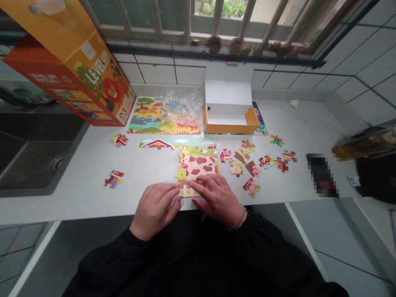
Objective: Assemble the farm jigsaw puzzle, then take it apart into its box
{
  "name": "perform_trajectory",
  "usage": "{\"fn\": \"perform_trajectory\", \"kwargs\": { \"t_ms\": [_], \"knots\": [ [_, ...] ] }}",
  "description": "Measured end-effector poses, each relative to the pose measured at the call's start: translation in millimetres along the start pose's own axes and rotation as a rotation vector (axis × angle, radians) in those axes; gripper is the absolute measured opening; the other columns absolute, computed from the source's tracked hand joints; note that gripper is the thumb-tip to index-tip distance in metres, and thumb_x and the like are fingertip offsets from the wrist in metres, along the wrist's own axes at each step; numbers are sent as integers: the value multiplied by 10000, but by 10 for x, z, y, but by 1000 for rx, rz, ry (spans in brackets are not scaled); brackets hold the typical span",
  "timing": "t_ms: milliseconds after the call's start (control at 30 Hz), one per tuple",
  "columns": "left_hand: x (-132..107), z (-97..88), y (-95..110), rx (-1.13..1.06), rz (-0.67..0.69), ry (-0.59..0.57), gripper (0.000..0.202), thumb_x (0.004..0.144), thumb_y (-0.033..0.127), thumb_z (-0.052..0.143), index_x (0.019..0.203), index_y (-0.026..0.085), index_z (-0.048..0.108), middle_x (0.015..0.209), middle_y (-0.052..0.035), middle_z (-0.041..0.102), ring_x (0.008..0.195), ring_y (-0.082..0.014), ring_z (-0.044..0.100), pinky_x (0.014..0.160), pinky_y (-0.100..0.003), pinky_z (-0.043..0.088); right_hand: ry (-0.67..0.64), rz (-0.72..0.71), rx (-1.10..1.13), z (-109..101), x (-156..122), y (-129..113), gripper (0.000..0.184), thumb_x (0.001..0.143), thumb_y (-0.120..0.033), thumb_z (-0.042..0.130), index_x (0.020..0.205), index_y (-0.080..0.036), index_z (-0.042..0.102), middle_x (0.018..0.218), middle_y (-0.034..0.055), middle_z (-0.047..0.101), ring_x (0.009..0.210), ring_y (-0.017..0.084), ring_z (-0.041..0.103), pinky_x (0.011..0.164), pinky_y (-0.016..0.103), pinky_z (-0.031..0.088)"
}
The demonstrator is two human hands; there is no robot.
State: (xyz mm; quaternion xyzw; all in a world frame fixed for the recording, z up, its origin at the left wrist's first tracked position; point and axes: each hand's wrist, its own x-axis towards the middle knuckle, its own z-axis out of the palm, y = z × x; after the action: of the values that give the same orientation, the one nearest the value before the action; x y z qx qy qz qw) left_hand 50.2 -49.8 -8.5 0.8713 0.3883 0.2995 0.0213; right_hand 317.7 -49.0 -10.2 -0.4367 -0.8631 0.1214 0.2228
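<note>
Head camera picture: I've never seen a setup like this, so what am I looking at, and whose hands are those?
No machine here: a head-worn camera looks forward and down at its wearer's own left hand and right hand, both bare. On the white counter lies a partly joined cow puzzle. The left fingertips are at its lower left edge; the right hand reaches over its lower part. Whether either grips a piece, I can't tell. Loose pieces lie to both sides. Beyond are an open box, crinkled clear plastic on a picture board and, at left, a tall orange carton.
</note>
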Motion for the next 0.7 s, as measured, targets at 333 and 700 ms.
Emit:
{"fn": "perform_trajectory", "kwargs": {
  "t_ms": [333,700],
  "knots": [
    [43,23,-12,13,-12,-58,110,1015,153,664,1095,226,650,1039,-67,785,953,-261,714,859,-425,531,138,47,-2,-19,-50,-17,323,1083,-307,641,1401,-250,663,1314,107,732,1230,300,630,1092,497,505],
    [51,30,-16,20,-31,-58,62,1023,180,645,1034,229,681,988,-65,791,907,-251,721,834,-425,541,287,637,-400,-406,-366,519,382,1048,-470,647,1301,-186,605,1181,189,727,1066,379,606,857,484,474]
  ]
}}
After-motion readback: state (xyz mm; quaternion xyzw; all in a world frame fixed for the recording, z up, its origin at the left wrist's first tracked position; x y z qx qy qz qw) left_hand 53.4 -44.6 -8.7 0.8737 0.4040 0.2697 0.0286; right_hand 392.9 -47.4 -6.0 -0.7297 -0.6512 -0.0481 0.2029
